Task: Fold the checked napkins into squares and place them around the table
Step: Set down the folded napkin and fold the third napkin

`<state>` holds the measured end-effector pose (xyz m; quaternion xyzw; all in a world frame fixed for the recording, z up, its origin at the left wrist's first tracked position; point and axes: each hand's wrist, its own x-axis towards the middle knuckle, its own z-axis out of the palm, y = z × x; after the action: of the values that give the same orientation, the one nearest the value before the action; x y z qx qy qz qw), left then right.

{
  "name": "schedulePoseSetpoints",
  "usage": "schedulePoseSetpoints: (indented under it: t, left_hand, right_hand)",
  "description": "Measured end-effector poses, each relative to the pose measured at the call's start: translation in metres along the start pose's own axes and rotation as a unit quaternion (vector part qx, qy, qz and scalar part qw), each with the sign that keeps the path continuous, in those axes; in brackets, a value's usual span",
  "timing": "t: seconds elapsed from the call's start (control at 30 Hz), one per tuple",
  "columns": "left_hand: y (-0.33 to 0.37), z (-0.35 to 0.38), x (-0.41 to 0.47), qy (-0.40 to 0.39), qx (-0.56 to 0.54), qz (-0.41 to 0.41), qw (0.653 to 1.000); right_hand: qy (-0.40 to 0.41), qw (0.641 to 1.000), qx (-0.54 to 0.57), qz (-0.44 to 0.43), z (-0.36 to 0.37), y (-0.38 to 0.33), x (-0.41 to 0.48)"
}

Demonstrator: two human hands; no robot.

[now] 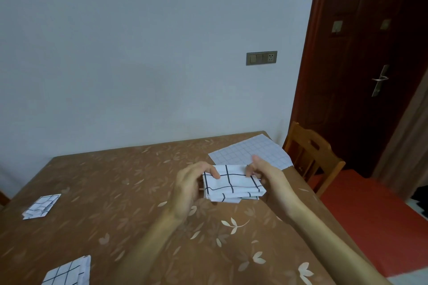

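Note:
A folded white napkin with dark checks [234, 184] is held just above the brown leaf-patterned table [120, 192], right of centre. My left hand [192, 183] grips its left edge, thumb on top. My right hand [264, 172] pinches its far right corner. A second folded checked napkin [41, 206] lies at the table's left edge. A third folded one [68, 272] lies at the near left, partly cut off by the frame. An unfolded fine-checked cloth [252, 154] lies flat at the far right corner of the table, behind my hands.
A wooden chair [312, 157] stands at the table's right side, close to the far corner. Behind it is a dark red door [361, 65]. A pale wall [139, 53] runs along the table's far edge. Red floor [370, 215] lies to the right.

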<state>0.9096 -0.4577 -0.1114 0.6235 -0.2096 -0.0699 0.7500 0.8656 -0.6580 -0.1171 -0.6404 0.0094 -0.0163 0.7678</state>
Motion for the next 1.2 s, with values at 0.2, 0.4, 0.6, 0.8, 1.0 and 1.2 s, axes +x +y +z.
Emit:
schedulePoseSetpoints:
  t: [0.2,0.4,0.6,0.8,1.0,1.2]
  left_hand:
    - [-0.011,-0.001,-0.002,0.015,0.057,0.002,0.998]
    - [-0.018,0.003,-0.008,0.041,0.089,0.016,0.995]
    - [-0.022,0.003,-0.007,0.057,0.063,-0.012,0.996]
    - [-0.029,0.001,-0.010,0.083,0.059,0.009,0.995]
    - [-0.049,0.003,-0.010,0.110,0.073,0.020,0.991]
    - [-0.052,0.001,-0.003,0.088,0.084,-0.028,0.992]
  right_hand:
    - [0.012,0.999,-0.035,0.003,0.004,0.011,-0.004]
    - [0.003,0.997,-0.080,-0.001,0.009,0.019,-0.006]
    - [-0.001,0.994,-0.106,-0.017,0.009,0.023,-0.003]
    - [0.110,0.994,-0.026,0.010,0.008,0.030,0.004]
    - [0.065,0.995,-0.050,0.060,0.011,0.036,0.004]
    - [0.091,0.994,-0.066,-0.003,0.014,0.039,0.007]
